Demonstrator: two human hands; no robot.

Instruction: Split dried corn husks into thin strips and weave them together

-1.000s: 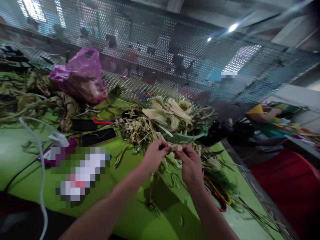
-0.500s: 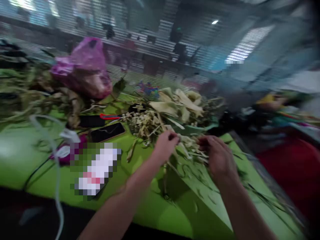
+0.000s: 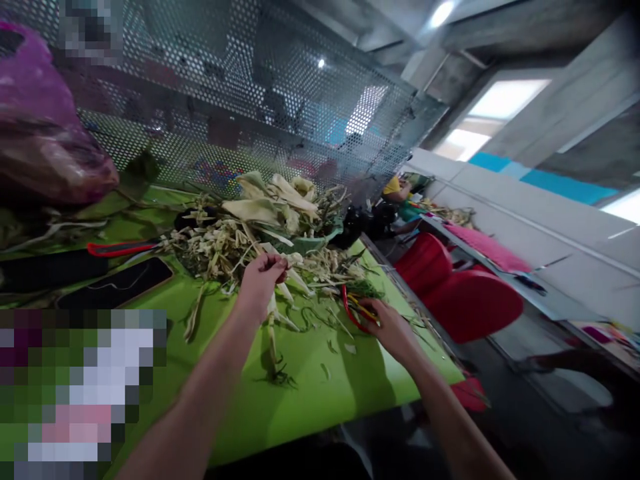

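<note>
My left hand [image 3: 264, 277] is closed in a pinch on pale dried husk strips [image 3: 284, 293] in front of the pile, and exactly where they end inside my fingers is hidden. My right hand [image 3: 387, 323] has its fingers curled at the red and yellow handles of a pair of scissors [image 3: 356, 310] lying on the green table [image 3: 310, 420]. The scissors' blades are hard to make out among the scraps. Behind my left hand, a heap of small dried plant pieces [image 3: 210, 250] lies next to a green bowl [image 3: 325, 237] with large cream husks [image 3: 265, 203] on top.
Left of the heap lie a dark phone [image 3: 117, 283] and a red-handled tool [image 3: 123, 249]. A purple plastic bag [image 3: 45, 133] stands at the far left. A perforated metal screen [image 3: 210, 93] runs behind the table. Red chairs [image 3: 470, 303] are beyond the right edge.
The view has swung to the right. My right hand has left the pale scraps and come down to the scissors; my left hand keeps its pinch by the heap.
</note>
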